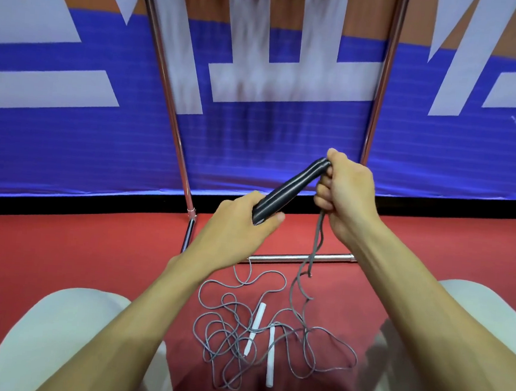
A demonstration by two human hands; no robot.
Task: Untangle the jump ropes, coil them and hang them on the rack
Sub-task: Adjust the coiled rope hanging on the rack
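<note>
Two dark jump-rope handles (288,190) lie side by side, held up in front of me. My left hand (239,224) grips their lower end. Their upper end, together with the grey cord coming out of it, sits in the grip of my right hand (346,190). That cord (317,243) hangs down from my right hand to a tangled grey heap (239,332) on the red floor between my knees. Two white handles (255,328) (271,357) lie in the tangle. The chrome rack (176,121) stands just beyond my hands.
The rack's right upright (383,81) and low crossbar (323,257) frame the space ahead. A blue and white banner (70,134) covers the wall behind. My knees in light trousers (64,328) flank the rope heap on the red floor (60,257).
</note>
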